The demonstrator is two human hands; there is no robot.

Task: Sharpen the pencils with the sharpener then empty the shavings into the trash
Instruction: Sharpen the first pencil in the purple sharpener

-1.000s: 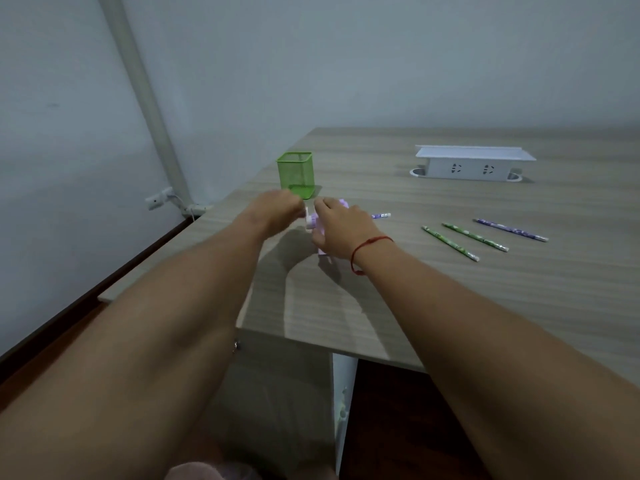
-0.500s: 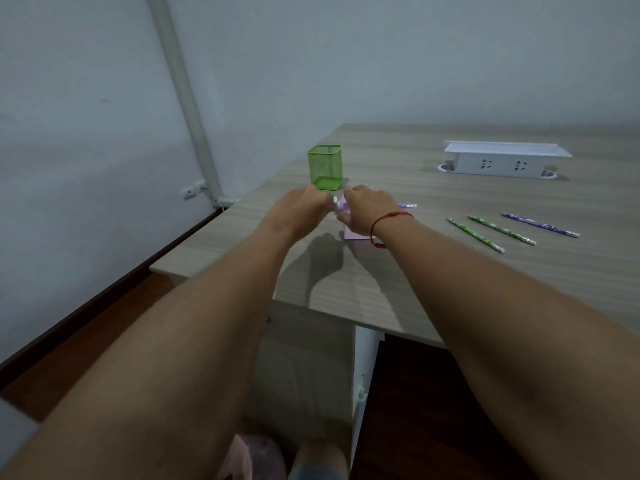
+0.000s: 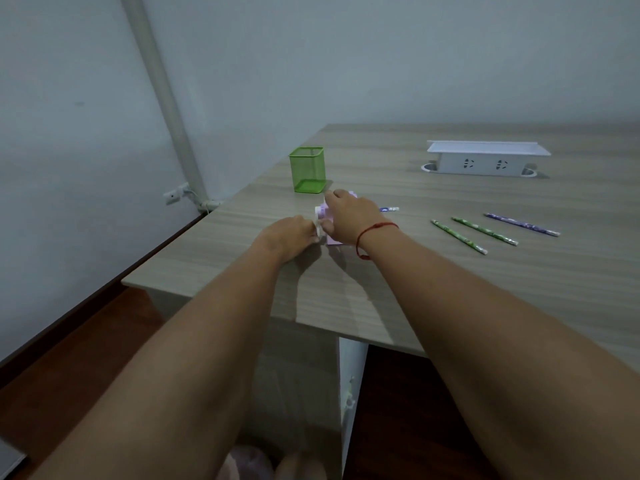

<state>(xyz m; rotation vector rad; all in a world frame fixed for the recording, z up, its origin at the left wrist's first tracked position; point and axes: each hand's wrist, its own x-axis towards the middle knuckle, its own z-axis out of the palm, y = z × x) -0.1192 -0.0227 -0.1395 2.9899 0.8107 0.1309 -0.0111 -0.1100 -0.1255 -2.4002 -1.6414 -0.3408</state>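
Ahead of our hands, the green mesh pencil cup (image 3: 307, 170) stands close, blocking the far-left path. To our right, three loose pencils (image 3: 479, 231) lie across the desk (image 3: 415, 289); beyond them the socket box (image 3: 485, 161) bars the way.

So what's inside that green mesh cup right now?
The green mesh cup looks empty through its mesh. The pencils lie apart on the table.
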